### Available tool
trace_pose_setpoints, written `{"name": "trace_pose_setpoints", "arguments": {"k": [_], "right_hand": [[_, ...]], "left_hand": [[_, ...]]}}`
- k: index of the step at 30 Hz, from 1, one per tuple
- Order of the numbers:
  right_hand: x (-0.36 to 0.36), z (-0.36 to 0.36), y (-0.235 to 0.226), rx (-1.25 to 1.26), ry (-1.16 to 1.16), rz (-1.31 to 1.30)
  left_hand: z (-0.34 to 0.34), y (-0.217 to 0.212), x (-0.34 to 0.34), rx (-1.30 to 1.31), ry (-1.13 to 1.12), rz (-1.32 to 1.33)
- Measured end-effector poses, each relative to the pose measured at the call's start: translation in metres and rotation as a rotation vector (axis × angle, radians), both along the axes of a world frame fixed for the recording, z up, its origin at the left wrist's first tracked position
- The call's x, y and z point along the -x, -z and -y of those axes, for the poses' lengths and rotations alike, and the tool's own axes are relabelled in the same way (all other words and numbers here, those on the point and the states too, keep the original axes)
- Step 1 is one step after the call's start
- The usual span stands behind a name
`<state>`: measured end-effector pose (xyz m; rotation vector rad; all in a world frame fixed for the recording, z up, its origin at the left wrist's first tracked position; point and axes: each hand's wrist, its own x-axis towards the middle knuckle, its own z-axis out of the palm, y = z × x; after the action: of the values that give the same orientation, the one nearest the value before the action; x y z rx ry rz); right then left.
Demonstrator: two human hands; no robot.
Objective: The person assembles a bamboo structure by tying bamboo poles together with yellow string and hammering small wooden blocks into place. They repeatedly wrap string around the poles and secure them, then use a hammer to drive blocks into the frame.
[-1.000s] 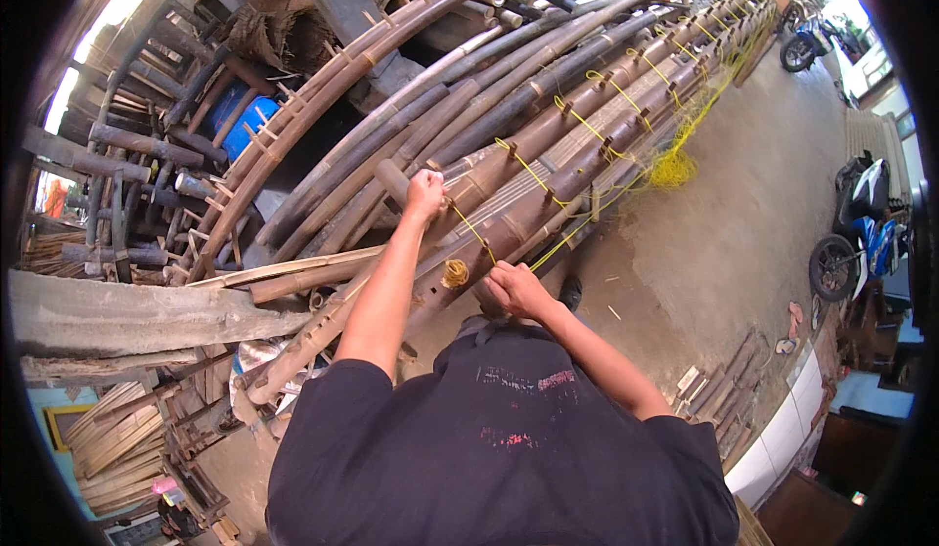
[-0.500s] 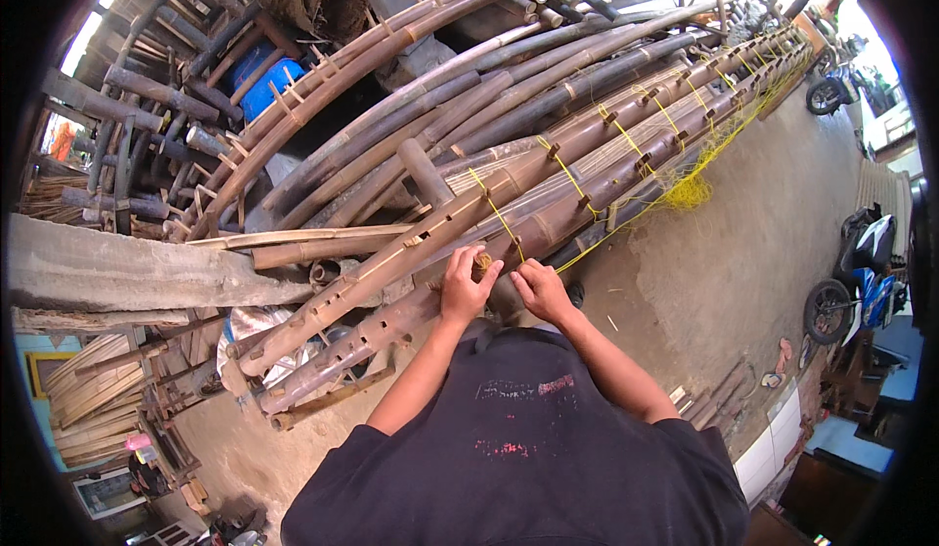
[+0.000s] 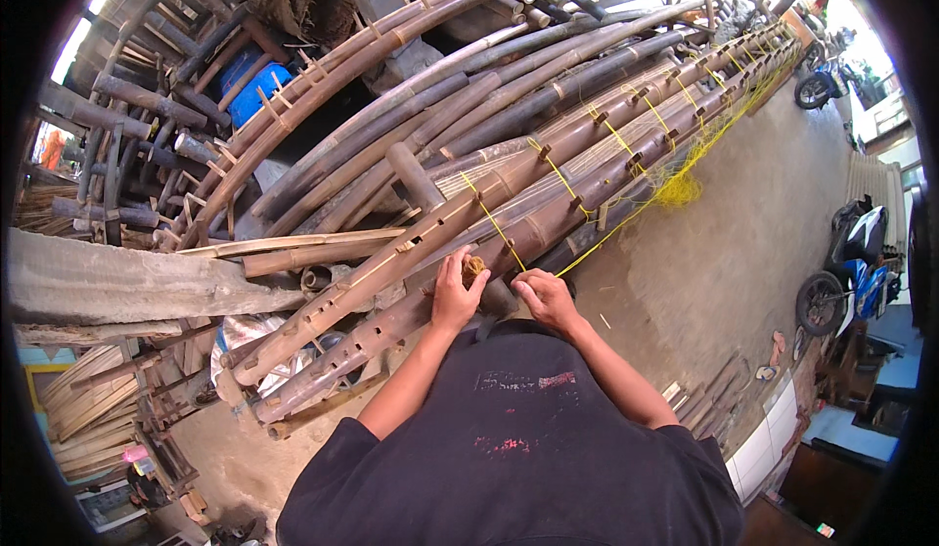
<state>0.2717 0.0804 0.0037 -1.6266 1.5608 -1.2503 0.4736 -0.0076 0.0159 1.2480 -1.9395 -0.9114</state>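
Note:
Two long brown bamboo poles with slots run side by side, the far pole (image 3: 460, 212) and the near pole (image 3: 386, 329). A yellow string (image 3: 497, 225) stretches across both, toward my right hand (image 3: 548, 300). That hand's fingers are bent in a pinch on the string, just off the near pole's edge. My left hand (image 3: 454, 297) rests against the near pole, closed around a small brownish-yellow bundle (image 3: 474, 269) that may be wound fibre or twine. Part of it is hidden by the fingers. Another yellow strand leads from beside my right hand to a loose tangle of yellow string (image 3: 677, 190).
Loose bamboo poles (image 3: 391, 145) lie stacked beyond the pair, with a curved pegged bamboo frame (image 3: 323, 82) above them. A concrete beam (image 3: 147, 274) juts in from the left. On the right stands a blue and white motorbike (image 3: 846, 287) on the concrete floor (image 3: 743, 214).
My left hand has turned a little, so more of the bundle shows. The fingers of my right hand have shifted slightly at the string. The whole view has moved a bit.

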Motion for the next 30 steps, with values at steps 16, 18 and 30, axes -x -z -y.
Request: {"name": "trace_pose_setpoints", "arguments": {"k": [16,18,30], "right_hand": [[-0.019,0.018,-0.051,0.003,0.030,-0.220],[-0.040,0.032,-0.055,-0.006,-0.042,-0.249],[-0.015,0.024,-0.024,0.039,0.282,-0.205]], "left_hand": [[-0.039,-0.013,-0.016,-0.038,-0.073,-0.047],[-0.040,-0.014,-0.018,-0.024,-0.071,-0.040],[-0.033,-0.048,-0.011,0.062,-0.047,-0.077]]}}
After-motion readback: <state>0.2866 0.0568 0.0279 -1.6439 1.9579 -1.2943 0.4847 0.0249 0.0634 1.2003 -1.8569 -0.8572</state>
